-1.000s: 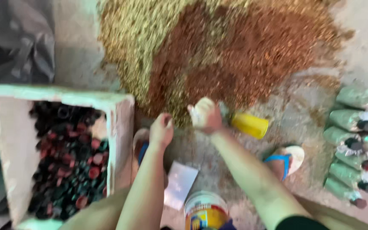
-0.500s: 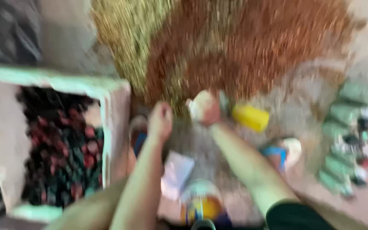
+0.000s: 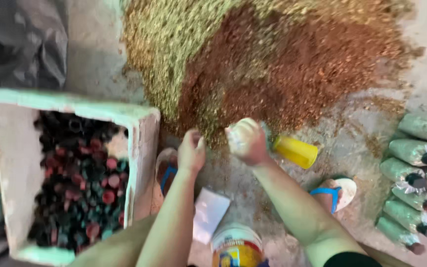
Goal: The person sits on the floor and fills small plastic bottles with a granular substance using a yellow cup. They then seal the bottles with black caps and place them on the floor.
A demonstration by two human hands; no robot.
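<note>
Hands at the edge of the sawdust pile [image 3: 273,64]

I see my right hand [image 3: 247,142] closed around a yellow bottle [image 3: 295,151], tilted sideways just below the pile; my left hand [image 3: 191,151] hangs beside it, loosely curled, holding nothing.

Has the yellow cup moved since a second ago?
No. The yellow cup still lies just right of the right hand, at the near edge of the grain pile, above the sandal.
</note>
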